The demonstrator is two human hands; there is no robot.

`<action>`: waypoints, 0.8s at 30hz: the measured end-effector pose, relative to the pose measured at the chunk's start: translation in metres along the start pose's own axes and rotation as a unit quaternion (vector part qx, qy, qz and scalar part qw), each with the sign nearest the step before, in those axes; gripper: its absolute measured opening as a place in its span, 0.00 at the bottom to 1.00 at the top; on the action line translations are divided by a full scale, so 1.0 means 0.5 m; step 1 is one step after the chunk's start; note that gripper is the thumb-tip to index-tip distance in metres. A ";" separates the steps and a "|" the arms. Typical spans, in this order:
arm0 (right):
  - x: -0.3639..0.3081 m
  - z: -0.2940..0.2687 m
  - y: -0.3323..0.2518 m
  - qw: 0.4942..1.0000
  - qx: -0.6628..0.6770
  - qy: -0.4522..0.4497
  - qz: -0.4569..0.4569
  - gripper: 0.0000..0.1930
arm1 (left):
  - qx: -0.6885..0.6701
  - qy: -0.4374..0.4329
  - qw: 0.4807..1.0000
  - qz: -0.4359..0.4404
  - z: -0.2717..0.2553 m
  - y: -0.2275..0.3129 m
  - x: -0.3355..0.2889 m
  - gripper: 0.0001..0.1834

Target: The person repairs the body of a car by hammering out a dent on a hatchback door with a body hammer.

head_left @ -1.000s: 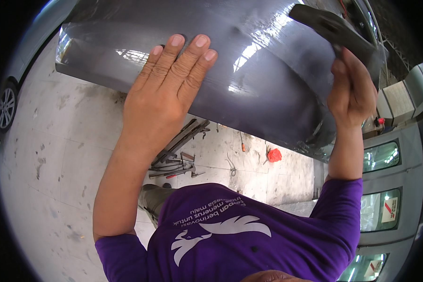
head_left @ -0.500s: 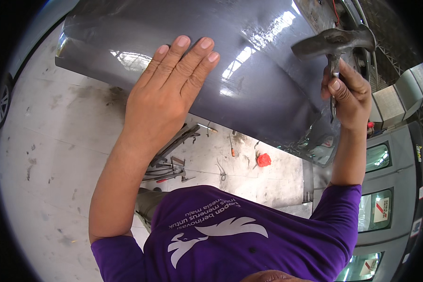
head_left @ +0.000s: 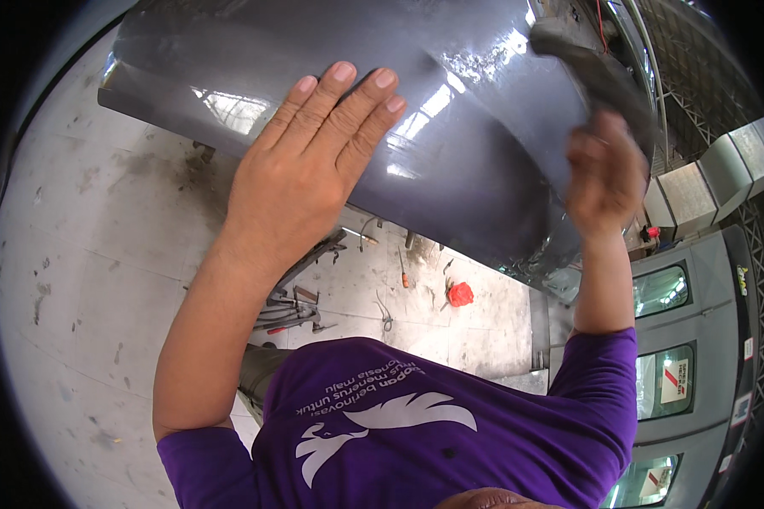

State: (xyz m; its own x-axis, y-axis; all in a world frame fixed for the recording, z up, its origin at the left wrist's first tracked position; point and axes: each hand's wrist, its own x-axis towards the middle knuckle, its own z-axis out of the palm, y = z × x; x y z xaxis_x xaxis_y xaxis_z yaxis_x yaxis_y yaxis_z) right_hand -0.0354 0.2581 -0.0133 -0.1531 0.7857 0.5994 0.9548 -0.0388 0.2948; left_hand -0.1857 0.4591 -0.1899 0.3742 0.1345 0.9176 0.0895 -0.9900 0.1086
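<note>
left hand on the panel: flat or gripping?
Flat. The left hand lies palm-down on the grey panel, fingers straight and close together, none curled round an edge. The right hand holds a blurred dark tool.

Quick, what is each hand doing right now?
Left hand: open, pressed flat on the glossy grey metal car panel.
Right hand: closed around a blurred dark tool.

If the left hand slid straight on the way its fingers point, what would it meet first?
Only more of the glossy grey car body panel: the left hand lies flat on it, fingers pointing up-right toward bright reflections. The way looks free, though depth is unclear.
</note>
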 end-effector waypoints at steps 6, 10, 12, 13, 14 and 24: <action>0.018 0.009 0.004 0.998 0.016 0.016 0.060 0.12 | 0.003 0.004 1.000 0.000 0.001 -0.006 -0.001 0.29; -0.017 0.018 0.000 0.999 0.004 0.024 0.041 0.12 | -0.003 0.007 1.000 -0.004 0.001 -0.002 0.002 0.29; -0.002 0.017 -0.007 0.998 -0.051 -0.015 0.029 0.12 | -0.004 0.007 1.000 -0.004 -0.002 -0.001 0.002 0.29; 0.002 0.011 -0.013 0.998 -0.041 -0.025 0.035 0.13 | -0.004 0.008 1.000 -0.003 -0.003 0.001 0.001 0.29; -0.003 0.003 -0.012 0.997 -0.014 -0.004 0.071 0.13 | -0.002 0.010 1.000 -0.005 -0.002 -0.002 0.002 0.29; 0.002 -0.022 0.015 0.998 -0.008 0.007 0.069 0.12 | 0.025 0.012 1.000 0.009 0.004 -0.007 -0.003 0.25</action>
State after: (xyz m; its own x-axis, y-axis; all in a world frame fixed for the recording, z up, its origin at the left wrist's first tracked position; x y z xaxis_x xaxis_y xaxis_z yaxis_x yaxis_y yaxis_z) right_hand -0.0314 0.2520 -0.0022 -0.0244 0.7630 0.6460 0.9627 -0.1561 0.2208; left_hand -0.1848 0.4623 -0.1924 0.3531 0.1147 0.9285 0.1297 -0.9889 0.0728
